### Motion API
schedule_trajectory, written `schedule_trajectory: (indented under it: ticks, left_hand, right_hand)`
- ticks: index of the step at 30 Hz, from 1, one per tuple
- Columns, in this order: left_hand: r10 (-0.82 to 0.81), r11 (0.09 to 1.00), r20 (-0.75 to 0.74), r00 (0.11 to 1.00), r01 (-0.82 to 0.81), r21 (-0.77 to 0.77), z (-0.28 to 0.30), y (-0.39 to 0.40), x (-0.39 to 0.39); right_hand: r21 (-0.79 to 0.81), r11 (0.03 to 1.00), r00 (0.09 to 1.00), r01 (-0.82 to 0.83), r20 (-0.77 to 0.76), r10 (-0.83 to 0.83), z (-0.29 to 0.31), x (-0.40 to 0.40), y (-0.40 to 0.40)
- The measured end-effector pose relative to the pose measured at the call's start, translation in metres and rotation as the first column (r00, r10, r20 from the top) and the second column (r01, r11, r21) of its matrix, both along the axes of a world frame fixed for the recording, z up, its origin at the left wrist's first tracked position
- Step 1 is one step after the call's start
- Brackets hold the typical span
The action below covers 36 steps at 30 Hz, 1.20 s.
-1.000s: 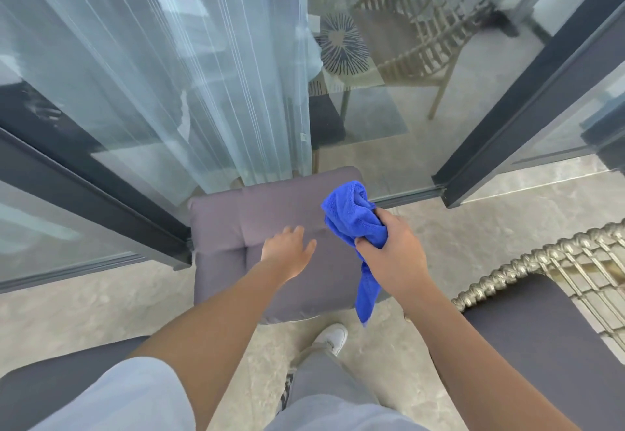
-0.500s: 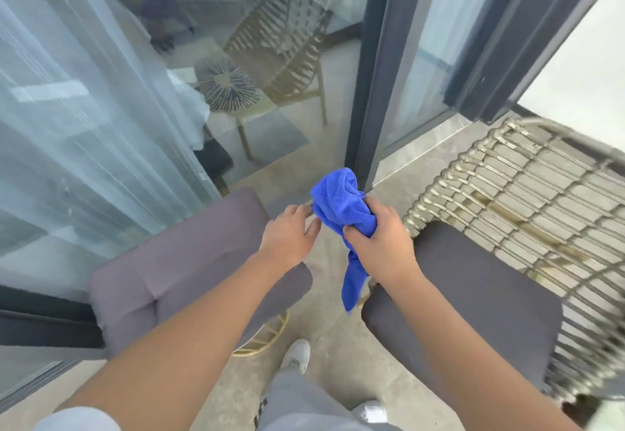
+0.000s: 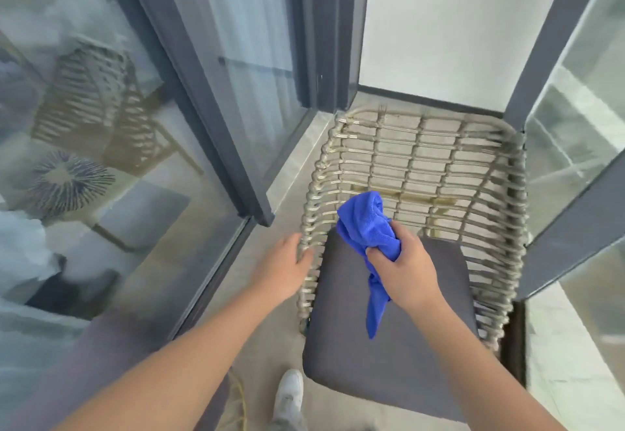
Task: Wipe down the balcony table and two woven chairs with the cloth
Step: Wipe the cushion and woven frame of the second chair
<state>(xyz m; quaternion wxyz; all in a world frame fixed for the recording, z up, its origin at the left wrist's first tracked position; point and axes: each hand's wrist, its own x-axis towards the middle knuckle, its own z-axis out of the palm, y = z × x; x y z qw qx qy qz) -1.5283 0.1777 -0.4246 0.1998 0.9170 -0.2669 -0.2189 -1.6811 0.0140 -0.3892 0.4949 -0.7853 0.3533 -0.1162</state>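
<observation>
Progress: you stand over one woven chair (image 3: pixel 419 173) with the cloth (image 3: pixel 367 227) bunched in your grip and not yet pressed to any surface, so I judge this chair's wipe has not begun; nothing in view shows a wiped or wet patch
Left to do: this chair's woven back and sides, as far as I can tell; the table does not show directly, only a reflection in the glass door (image 3: pixel 111 146), so you cannot tell from here whether it or the second chair is done
Cloth: blue, crumpled into a wad at the top of your fist, with a tail hanging down below it; it sits above the cushion (image 3: pixel 399 346) and in front of the chair back, apparently touching neither
Right hand (image 3: pixel 402 268): fingers curled tight round the middle of the cloth, held over the cushion
Left hand (image 3: pixel 287 266): fingers fairly straight and relaxed, holding nothing; the fingertips reach the chair's left woven edge and look to be touching it, perhaps to steady it
Hands together or apart: apart, the left at the chair's side, the right over the seat
Next, in my judgement: bring the wad down onto the woven rim or back and start the strokes there
</observation>
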Motion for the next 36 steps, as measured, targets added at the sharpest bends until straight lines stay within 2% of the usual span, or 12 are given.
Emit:
schedule_trajectory:
  ticks: [4, 9, 15, 18, 21, 24, 30, 33, 36]
  left_hand:
    - [0.037, 0.999, -0.127, 0.991, -0.036, 0.012, -0.046, -0.06, 0.048]
    - [0.19, 0.98, -0.225, 0.956, -0.17, 0.103, -0.13, -0.113, 0.11]
    - [0.261, 0.965, -0.202, 0.944, -0.255, 0.057, -0.22, -0.156, 0.166]
    - [0.269, 0.959, -0.146, 0.952, -0.279, -0.055, -0.261, -0.16, 0.183]
    - [0.28, 0.933, -0.101, 0.955, -0.296, -0.206, -0.289, -0.158, 0.188]
    - [0.357, 0.86, -0.158, 0.92, -0.39, -0.329, -0.309, -0.157, 0.184]
    - [0.439, 0.795, -0.073, 0.895, -0.425, -0.432, -0.331, -0.157, 0.183]
    - [0.439, 0.794, -0.061, 0.896, -0.419, -0.441, -0.335, -0.157, 0.184]
    - [0.431, 0.791, -0.044, 0.901, -0.401, -0.462, -0.337, -0.156, 0.184]
  right_hand:
    - [0.038, 0.992, 0.992, 0.119, -0.046, -0.117, -0.059, 0.015, -0.042]
    - [0.072, 0.979, 0.975, 0.188, -0.13, -0.178, -0.143, 0.041, -0.07]
    - [0.06, 0.975, 0.961, 0.213, -0.196, -0.197, -0.236, 0.082, -0.091]
    - [0.04, 0.976, 0.952, 0.215, -0.23, -0.2, -0.275, 0.1, -0.098]
    - [-0.044, 0.983, 0.945, 0.178, -0.269, -0.183, -0.306, 0.116, -0.11]
    - [-0.157, 0.977, 0.933, 0.145, -0.308, -0.187, -0.329, 0.137, -0.125]
    - [-0.371, 0.929, 0.941, -0.002, -0.315, -0.124, -0.356, 0.208, -0.162]
    - [-0.32, 0.94, 0.896, -0.117, -0.442, -0.039, -0.378, 0.248, -0.17]
    - [-0.191, 0.941, 0.743, -0.281, -0.663, 0.087, -0.415, 0.262, -0.148]
